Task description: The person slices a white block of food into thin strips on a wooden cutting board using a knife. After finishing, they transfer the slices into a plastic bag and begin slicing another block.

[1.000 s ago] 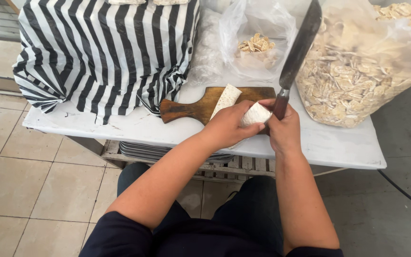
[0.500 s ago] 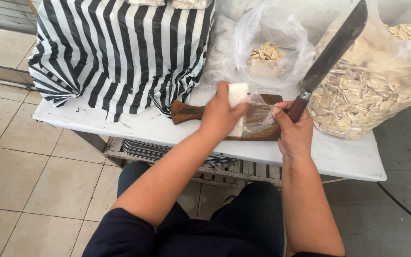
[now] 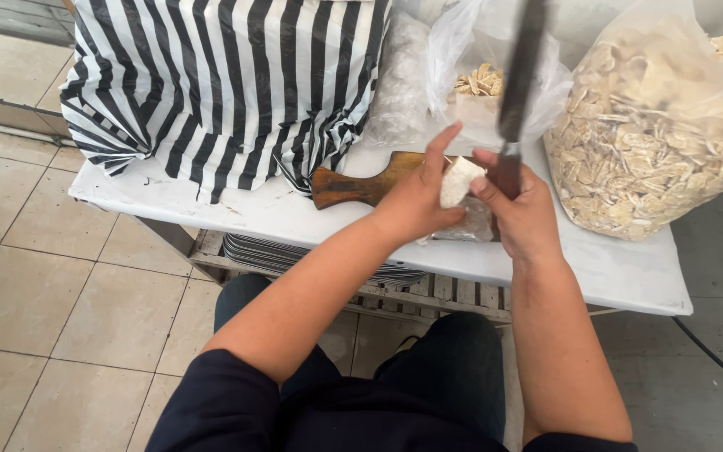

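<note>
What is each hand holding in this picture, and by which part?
The left hand grips a white block by its lower end. The right hand holds a large knife by its handle, blade pointing up.

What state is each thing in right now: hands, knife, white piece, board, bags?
Left hand: closed on the white piece, index finger raised.
White piece: held above the board.
Right hand: gripping the knife handle.
Knife: blade pointing up, blurred.
Cutting board: flat on the white table, partly hidden.
Large clear bag: full of pale chips, open at top.
Small clear bag: open, few chips.
Striped bag: upright on table.
</note>
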